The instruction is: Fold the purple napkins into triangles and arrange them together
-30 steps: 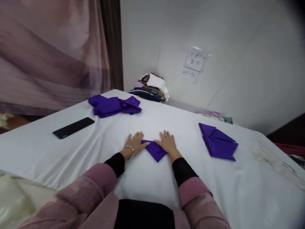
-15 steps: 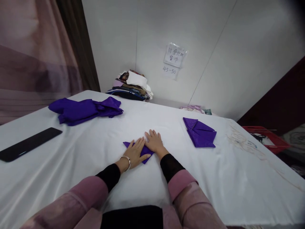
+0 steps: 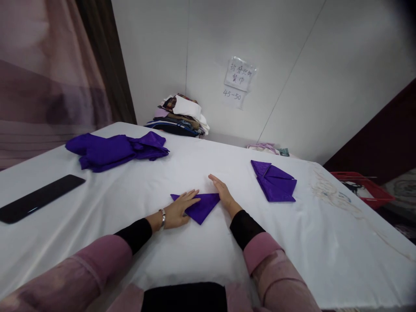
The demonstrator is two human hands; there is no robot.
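Observation:
A purple cloth napkin (image 3: 203, 208), folded into a triangle, lies on the white tablecloth in front of me, one point facing me. Across its left part rests my left hand (image 3: 178, 211), open, with the fingers stretched out over the cloth; a silver bracelet is on that wrist. My right hand (image 3: 225, 193) stands on edge beside the napkin's right corner, its fingers straight and nothing held in them. Farther right lies another folded purple napkin (image 3: 274, 182) with pointed corners. Part of the near napkin is hidden under my left hand.
At the back left lies a heap of purple cloths (image 3: 113, 149). A long black panel (image 3: 42, 197) is at the left. Behind the white-covered table (image 3: 325, 247) are stacked clothes (image 3: 182, 117), a wall sign (image 3: 239, 73) and a red basket (image 3: 377, 197) at the right.
My right hand has moved right, off the napkin to its right corner, and turned onto its edge. My left hand has slid left, uncovering more of the triangle.

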